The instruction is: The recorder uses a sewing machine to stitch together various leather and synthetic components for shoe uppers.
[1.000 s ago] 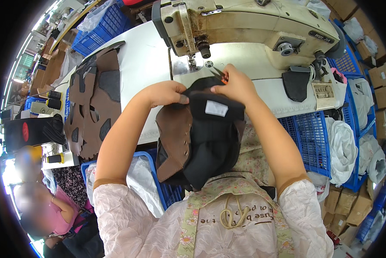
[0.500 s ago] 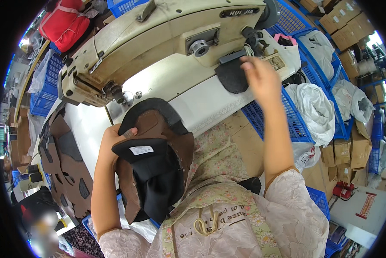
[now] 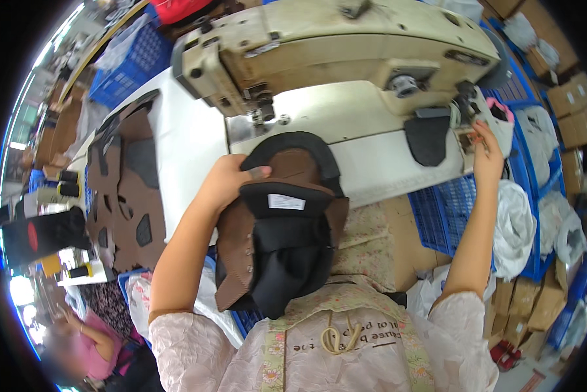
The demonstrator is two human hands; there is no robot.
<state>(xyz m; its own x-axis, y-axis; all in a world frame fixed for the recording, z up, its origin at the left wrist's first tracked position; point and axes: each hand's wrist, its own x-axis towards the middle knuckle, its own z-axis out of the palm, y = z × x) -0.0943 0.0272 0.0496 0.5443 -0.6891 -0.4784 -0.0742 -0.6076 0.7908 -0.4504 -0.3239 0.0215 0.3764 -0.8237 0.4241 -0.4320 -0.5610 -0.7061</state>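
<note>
My left hand (image 3: 231, 181) is closed on a brown and black shoe upper (image 3: 234, 251), with the thumb on its inside and the other fingers beneath. The upper hangs in front of my apron, its black lining and a white label (image 3: 286, 202) facing up. Its curved black edge is close to the sewing machine's needle area (image 3: 262, 114). My right hand (image 3: 488, 157) is at a small panel (image 3: 466, 144) on the machine's right end. Its fingers look extended and seem to touch the panel; nothing shows in them. A dark flat piece (image 3: 427, 140) lies left of that hand.
The cream sewing machine (image 3: 345, 55) spans the far side of the white table (image 3: 372, 163). Brown cut pieces (image 3: 133, 202) lie at the left. Blue crates (image 3: 440, 215) and white bags (image 3: 514, 222) stand at the right. Another person (image 3: 100, 346) is at the lower left.
My right hand has moved from beside the dark flat piece to the small panel further right. The left hand still holds the shoe upper. The whole view has shifted and turned.
</note>
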